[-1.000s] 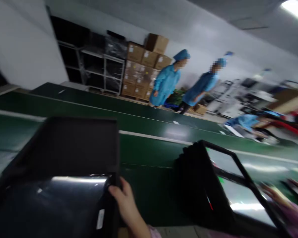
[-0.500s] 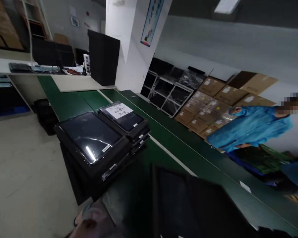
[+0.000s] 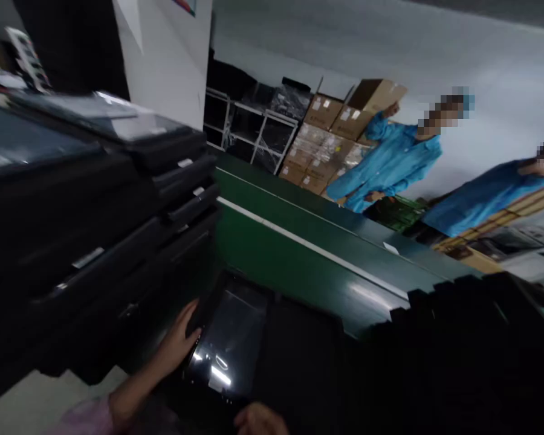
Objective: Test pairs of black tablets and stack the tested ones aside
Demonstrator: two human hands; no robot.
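Green bench [image 3: 249,238]: is stretching across, bearing a pale strip [image 3: 308,244].
Far wall [image 3: 299,48]: cartons [image 3: 320,148] are standing stacked, two people in blue [image 3: 385,157] nearby.
Glossy panel [image 3: 233,338]: is lying in a black tray [image 3: 303,353], between both hands.
Left hand [image 3: 176,338]: is gripping the tray's left edge.
Right hand [image 3: 260,420]: fingers are showing bent by the near edge; gripping, cannot tell.

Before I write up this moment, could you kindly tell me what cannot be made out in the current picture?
Right hand: head view, cut off by the bottom edge; whether it grips the black tray is unclear.
White labels on the left stack: head view, too blurred to read.
Dark stack on the right: head view, detail lost in shadow, side cut off by the right edge.
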